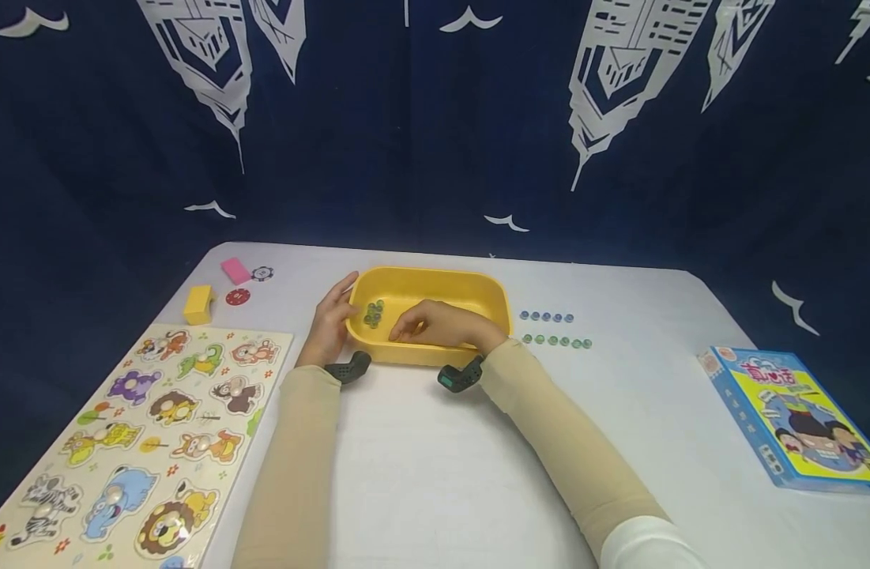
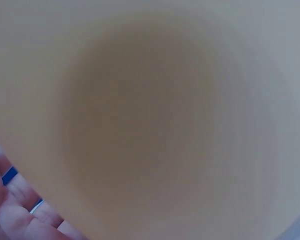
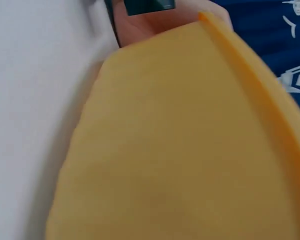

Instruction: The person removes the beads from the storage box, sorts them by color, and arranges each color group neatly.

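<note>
A yellow plastic bin (image 1: 435, 356) stands near the back middle of the table. My left hand (image 1: 328, 324) holds its left end, thumb at the rim and fingers along the outer wall. Inside the bin, at the left, lies a cluster of small greenish glass marbles (image 1: 373, 314). My right hand (image 1: 438, 322) reaches over the front rim, fingers bent down toward the bin floor just right of the cluster; whether they pinch anything is hidden. In the right wrist view the bin wall (image 3: 180, 140) covers most of the picture. The left wrist view is mostly blurred, with fingers (image 2: 22, 207) at lower left.
Right of the bin lie a row of blue marbles (image 1: 546, 317) and a row of green marbles (image 1: 551, 341). An animal puzzle board (image 1: 150, 442) lies at left, below a yellow block (image 1: 198, 305), a pink block (image 1: 235, 270) and chips (image 1: 238, 296). A boxed game (image 1: 797, 419) sits at right.
</note>
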{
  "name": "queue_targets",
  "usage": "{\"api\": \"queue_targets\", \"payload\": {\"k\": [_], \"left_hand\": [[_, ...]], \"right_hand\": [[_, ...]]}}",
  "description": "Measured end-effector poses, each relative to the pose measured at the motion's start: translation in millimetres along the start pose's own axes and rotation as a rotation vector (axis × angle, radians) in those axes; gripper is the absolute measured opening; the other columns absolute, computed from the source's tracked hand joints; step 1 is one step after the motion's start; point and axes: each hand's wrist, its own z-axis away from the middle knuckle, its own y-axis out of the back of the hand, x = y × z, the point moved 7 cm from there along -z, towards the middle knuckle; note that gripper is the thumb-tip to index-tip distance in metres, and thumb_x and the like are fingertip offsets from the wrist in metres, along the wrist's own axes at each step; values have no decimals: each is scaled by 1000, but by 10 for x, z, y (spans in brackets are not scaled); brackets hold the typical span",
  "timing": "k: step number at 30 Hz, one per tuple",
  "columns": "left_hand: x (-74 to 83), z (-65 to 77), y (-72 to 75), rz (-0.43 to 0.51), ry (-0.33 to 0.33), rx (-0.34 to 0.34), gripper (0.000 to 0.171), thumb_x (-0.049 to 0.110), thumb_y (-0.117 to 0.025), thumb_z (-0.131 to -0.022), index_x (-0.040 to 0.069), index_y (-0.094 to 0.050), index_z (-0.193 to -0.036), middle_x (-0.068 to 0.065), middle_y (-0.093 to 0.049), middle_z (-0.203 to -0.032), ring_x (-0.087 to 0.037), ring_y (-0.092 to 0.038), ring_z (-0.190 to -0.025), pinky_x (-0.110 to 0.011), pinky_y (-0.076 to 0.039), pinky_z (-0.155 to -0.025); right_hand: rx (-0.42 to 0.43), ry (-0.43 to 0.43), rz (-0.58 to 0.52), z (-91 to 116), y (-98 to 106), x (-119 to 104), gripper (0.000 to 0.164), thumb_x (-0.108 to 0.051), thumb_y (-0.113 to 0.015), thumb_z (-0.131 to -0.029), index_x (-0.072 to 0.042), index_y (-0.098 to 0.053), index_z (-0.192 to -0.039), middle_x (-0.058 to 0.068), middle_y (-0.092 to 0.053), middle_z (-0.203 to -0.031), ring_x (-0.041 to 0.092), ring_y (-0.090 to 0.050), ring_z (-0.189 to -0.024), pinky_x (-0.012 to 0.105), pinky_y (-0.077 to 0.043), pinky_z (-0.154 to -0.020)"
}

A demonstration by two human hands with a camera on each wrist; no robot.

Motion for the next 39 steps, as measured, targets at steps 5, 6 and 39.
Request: {"api": "queue_targets", "payload": {"k": [5,6,39], "left_hand": [[7,6,-4,-4,6,-2,73,1,-42,-85,7,-29,-156,-16,-36,-157,-28,-35,-145,-38,-27,-120],[8,7,-5,-2,6,-3,73,1,-42,-85,7,-29,-156,-16,-36,-157,-28,-35,-145,-38,-26,-120],[-4,-2,15,-14,0,10,74,3,-43,-84,11,-32,-156,-14,-38,-157,-26,-36,-145,-38,-24,-121]], "right_hand": [[-46,-86,-19,-143,-84,-10,23,-2,-65,-87,-7,-77,-107,0,-73,-99,12,-60,-88,23,-50,-83],[-51,-104,-11,-159,-93,-8,23,-1,-65,-86,-7,-77,-105,0,-73,-97,12,-59,-86,23,-49,-80],[-177,-328,-51,274,105,337,23,6,-57,-81,-7,-75,-77,-5,-55,-62,8,-42,-56,20,-29,-52]]}}
